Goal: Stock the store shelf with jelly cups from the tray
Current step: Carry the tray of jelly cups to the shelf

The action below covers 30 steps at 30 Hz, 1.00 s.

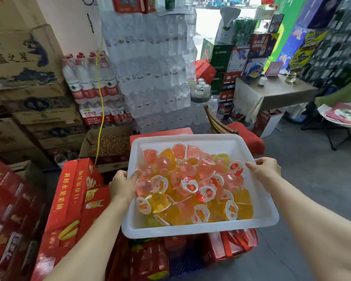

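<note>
a: where are the small pink and yellow see-through jelly cups [193,185]?

b: heaped in the big white plastic tray [201,228]. the left hand [121,184] grips its left rim, and the right hand [264,169] grips the right rim.

a: what could go wrong?

b: if the tray tips, i think cups slide out onto the red boxes [73,199].

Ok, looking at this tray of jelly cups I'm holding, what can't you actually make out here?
- Head view: the left hand has its fingers under the white tray, hidden by the rim.
- What the tray rests on, if anything: hidden beneath it.
- The jelly cups at the bottom of the pile: covered by those on top, so no count.
- The store shelf: not identifiable in this view.
</note>
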### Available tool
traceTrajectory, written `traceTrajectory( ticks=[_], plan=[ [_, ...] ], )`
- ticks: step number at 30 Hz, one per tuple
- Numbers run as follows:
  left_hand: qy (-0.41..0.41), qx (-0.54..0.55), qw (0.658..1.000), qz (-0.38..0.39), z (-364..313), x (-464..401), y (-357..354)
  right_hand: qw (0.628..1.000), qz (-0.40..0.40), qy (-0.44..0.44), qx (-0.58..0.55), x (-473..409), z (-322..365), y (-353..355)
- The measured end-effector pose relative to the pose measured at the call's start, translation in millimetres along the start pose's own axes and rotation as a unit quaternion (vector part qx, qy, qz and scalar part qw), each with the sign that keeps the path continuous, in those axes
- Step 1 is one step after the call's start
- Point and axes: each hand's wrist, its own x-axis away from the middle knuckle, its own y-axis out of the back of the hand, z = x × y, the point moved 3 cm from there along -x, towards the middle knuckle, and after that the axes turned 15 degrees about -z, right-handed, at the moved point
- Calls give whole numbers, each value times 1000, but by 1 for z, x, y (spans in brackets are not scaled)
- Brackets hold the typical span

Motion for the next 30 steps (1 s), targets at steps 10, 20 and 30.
traceTrajectory(
  ticks=[10,20,30],
  plan=[
    [-79,27,994,64,-60,182,-35,996,-69,-51,-39,19,-179,173],
    [-178,-39,959,218,-87,364,-140,973,-134,-189,-5,51,-401,325],
    [-329,-109,854,387,-128,507,-297,890,-205,-408,9,116,-579,393]
  ],
)
